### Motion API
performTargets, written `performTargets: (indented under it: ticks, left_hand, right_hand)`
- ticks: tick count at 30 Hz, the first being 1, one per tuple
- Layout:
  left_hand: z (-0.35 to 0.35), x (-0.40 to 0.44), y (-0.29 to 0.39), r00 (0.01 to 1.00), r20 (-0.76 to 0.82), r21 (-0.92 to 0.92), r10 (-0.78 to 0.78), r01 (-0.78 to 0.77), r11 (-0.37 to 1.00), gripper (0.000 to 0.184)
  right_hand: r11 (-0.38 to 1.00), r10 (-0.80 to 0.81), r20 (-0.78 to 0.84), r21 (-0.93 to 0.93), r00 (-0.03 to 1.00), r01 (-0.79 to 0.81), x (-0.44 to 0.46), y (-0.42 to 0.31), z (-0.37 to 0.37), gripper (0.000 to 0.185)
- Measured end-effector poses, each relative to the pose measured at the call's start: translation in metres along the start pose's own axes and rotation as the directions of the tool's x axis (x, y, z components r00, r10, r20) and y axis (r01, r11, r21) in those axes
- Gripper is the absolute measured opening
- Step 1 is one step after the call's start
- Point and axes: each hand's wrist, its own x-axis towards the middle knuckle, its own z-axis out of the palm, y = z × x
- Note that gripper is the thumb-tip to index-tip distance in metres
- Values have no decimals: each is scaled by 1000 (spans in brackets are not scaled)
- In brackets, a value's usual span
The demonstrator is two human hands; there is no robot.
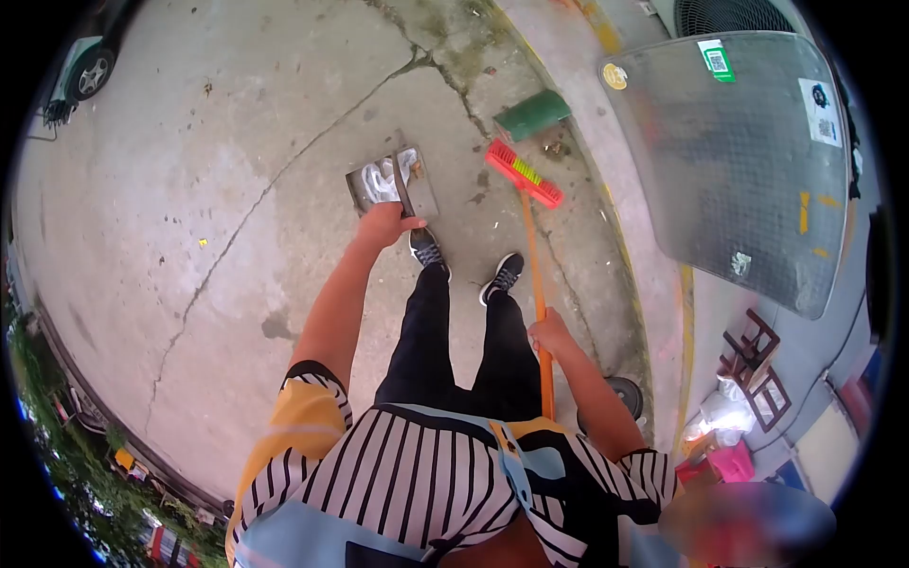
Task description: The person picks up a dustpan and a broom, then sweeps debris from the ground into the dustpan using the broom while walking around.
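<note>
My left hand (pixel 383 225) is closed on the handle of a grey dustpan (pixel 424 196), in front of my left shoe. Crumpled white plastic (pixel 378 184) and small brownish bits lie in the pan. My right hand (pixel 549 331) grips the orange shaft of a broom (pixel 534 260), low beside my right leg. Its red head, with red and yellow-green bristles, rests on the concrete ahead and to the right. The bristles face away from me. Just beyond the broom head lies a green, roughly cylindrical object (pixel 532 115).
A raised kerb (pixel 589 156) runs along the right. On that side stand a large grey panel with stickers (pixel 734 166), a wooden chair (pixel 755 364) and a pink item (pixel 731 462). Cracks cross the concrete. A parked vehicle (pixel 87 71) is at far left.
</note>
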Motion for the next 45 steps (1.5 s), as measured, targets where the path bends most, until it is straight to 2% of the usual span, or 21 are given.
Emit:
performTargets:
  ticks: [3, 6, 10, 15, 18, 21, 25, 26, 29, 31, 32, 33, 34, 35, 37, 38, 40, 41, 43, 44, 45]
  left_hand:
    - [12, 2, -5, 999, -39, 51, -8, 10, 999, 55]
    - [11, -3, -17, 999, -35, 28, -32, 33, 999, 55]
    - [5, -4, -25, 999, -16, -3, -38, 38, 999, 54]
    - [4, -7, -15, 999, -34, -18, -39, 39, 999, 53]
    - [7, -3, -19, 997, -59, -9, -54, 53, 999, 53]
    - [8, -7, -26, 998, -41, -26, -41, 40, 999, 55]
    - [6, -16, -35, 995, -87, -31, -59, 56, 998, 56]
    - [17, -16, -47, 961, -264, 103, 88, -63, 993, 53]
    - [1, -56, -8, 783, -606, 213, 140, -10, 977, 51]
    - [11, -84, 29, 897, -409, 151, 165, -112, 982, 49]
    - [16, -97, 57, 990, -81, -176, 115, -128, 976, 43]
    - [41, -102, 72, 934, 325, -502, 152, 34, 864, 45]
    - [49, -117, 106, 737, 634, -719, 234, 450, 530, 47]
    - [50, -128, 135, 558, 769, -633, 310, 602, 487, 53]
    - [65, -148, 181, 515, 827, -552, 225, 670, 496, 48]
    - [77, -142, 178, 559, 809, -563, 183, 646, 516, 44]
    - [103, -126, 164, 642, 761, -580, 99, 603, 547, 36]
    - [83, -125, 168, 609, 787, -564, 95, 649, 510, 26]
    - [74, -119, 166, 565, 820, -545, 91, 722, 426, 22]
    - [70, -114, 160, 553, 819, -570, 150, 762, 307, 21]
    - [65, -109, 153, 548, 810, -583, 210, 791, 186, 21]
  right_hand:
    - [998, 66, 184, -25, 981, -63, -22, -19, 44, 27]
    - [968, -19, 458, 232, 889, -99, -46, -8, 7, 33]
    - [907, 66, 410, 354, 910, -226, -91, 13, -8, 38]
    - [742, 227, 351, 542, 908, -395, -45, 16, 3, 36]
    - [771, 191, 456, 479, 869, -421, -47, -17, 34, 34]
    - [819, 34, 552, 462, 833, -339, -49, -14, 23, 33]
    - [832, 15, 488, 479, 873, -282, -86, -2, 3, 34]
    - [819, 27, 444, 504, 895, -275, -90, 6, -2, 33]
    - [781, 65, 292, 580, 954, -231, -88, 22, -17, 29]
    - [759, 97, 163, 626, 982, -179, -79, 14, -25, 25]
    - [749, 100, 116, 645, 988, -151, -61, 13, -25, 21]
    - [746, 103, 68, 655, 992, -123, -37, 11, -23, 20]
    - [742, 108, 21, 664, 994, -95, -11, 9, -15, 19]
    - [791, 110, -70, 610, 991, -45, 21, 8, -3, 19]
    - [858, 92, -210, 513, 973, 29, 70, -1, 21, 19]
    - [877, 79, -255, 478, 964, 55, 84, -6, 29, 20]
    - [508, 84, 110, 850, 990, -138, 81, -21, 23, 18]
    - [277, 8, 280, 922, 960, -271, 84, -29, 19, 18]
    - [199, -172, 255, 955, 952, -220, 101, -24, 20, 17]
    - [149, -262, 229, 969, 937, -195, 110, -24, 20, 16]
    - [190, -248, 217, 967, 944, -172, 119, -34, 22, 16]
